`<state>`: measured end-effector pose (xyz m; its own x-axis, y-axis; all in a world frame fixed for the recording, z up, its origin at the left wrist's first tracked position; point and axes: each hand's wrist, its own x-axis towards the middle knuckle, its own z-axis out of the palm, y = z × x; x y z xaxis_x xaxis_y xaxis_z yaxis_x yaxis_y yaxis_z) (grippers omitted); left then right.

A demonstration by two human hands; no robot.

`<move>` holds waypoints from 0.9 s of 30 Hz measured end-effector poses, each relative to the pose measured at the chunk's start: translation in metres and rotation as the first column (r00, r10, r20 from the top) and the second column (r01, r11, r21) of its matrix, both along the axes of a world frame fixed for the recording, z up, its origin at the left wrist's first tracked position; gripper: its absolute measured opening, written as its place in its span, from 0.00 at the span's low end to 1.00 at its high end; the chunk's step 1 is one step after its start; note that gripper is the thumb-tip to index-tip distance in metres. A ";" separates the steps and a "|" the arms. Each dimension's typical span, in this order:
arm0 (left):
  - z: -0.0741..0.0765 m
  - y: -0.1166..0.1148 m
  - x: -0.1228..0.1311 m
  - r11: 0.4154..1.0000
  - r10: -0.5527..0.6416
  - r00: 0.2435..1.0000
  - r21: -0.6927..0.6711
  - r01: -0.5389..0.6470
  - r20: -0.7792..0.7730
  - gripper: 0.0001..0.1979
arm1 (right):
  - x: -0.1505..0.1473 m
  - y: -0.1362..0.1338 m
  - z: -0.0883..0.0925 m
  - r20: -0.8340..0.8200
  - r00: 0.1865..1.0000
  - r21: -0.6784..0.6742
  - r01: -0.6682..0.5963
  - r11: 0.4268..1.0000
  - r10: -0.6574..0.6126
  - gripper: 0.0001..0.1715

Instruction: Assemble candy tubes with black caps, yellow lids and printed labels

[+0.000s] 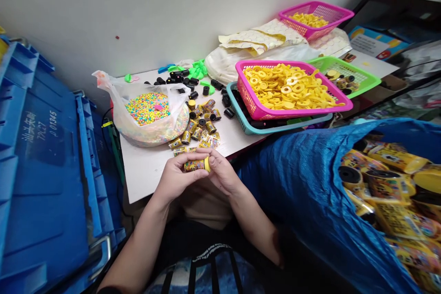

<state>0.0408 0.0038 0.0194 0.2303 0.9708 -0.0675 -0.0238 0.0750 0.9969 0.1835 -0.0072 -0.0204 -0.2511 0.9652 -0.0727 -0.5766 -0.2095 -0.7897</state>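
My left hand [174, 175] is wrapped round a small canister [195, 165] with a yellow printed label, held sideways above the table's front edge. At its right end sits a yellow cap [207, 164], and the fingers of my right hand [223, 172] close on that cap. Just beyond my hands lies a pile of similar labelled canisters [197, 134], some showing black ends. To their left, a clear plastic bag [138, 140] stands open with many small coloured beads [148, 106] inside.
Black cylinders [179, 76] and green plastic pieces [198, 70] lie at the back. A pink basket [255, 112] of yellow rings rests on a teal basket [246, 128]. Beside them is a green basket [370, 78]. A blue sack [296, 179] of canisters stands right; blue crates [44, 161] stand left.
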 end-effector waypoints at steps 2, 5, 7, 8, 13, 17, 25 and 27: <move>0.003 -0.002 -0.001 1.000 -0.018 1.000 0.016 0.018 -0.021 0.15 | 0.000 -0.001 0.001 0.013 1.000 0.016 0.015 1.000 -0.015 0.28; 0.007 -0.007 -0.002 0.999 -0.035 0.999 0.037 0.036 -0.024 0.14 | 0.003 -0.001 -0.001 0.055 0.997 0.063 0.051 0.997 -0.054 0.27; 0.008 -0.009 -0.002 0.998 -0.046 0.999 0.042 0.047 -0.021 0.14 | 0.007 -0.001 -0.004 0.082 0.994 0.122 0.059 0.991 -0.070 0.25; 0.008 -0.010 -0.001 0.998 -0.051 0.998 0.039 0.052 -0.023 0.14 | 0.009 0.000 -0.005 0.094 0.993 0.156 0.054 0.986 -0.069 0.24; 0.002 -0.007 0.004 0.999 -0.031 0.999 -0.016 0.031 -0.006 0.14 | 0.013 0.003 -0.009 0.164 0.984 0.252 0.034 0.967 -0.077 0.19; -0.006 -0.005 0.008 0.979 0.080 0.990 -0.194 -0.056 0.117 0.19 | 0.005 0.000 -0.007 0.220 0.966 0.269 0.074 0.960 -0.136 0.26; -0.013 -0.021 -0.011 0.921 0.075 0.977 -0.389 0.008 0.198 0.20 | -0.002 -0.015 -0.018 0.563 0.744 0.560 -0.023 0.828 -0.360 0.24; -0.014 -0.022 -0.014 0.921 0.059 0.981 -0.390 0.017 0.183 0.21 | 0.002 -0.016 -0.019 0.590 0.731 0.563 -0.068 0.824 -0.343 0.24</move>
<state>0.0264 -0.0184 0.0054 0.2557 0.8815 -0.3970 -0.2130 0.4519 0.8663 0.1859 -0.0228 -0.0390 -0.1995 0.9142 0.3527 0.1295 0.3814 -0.9153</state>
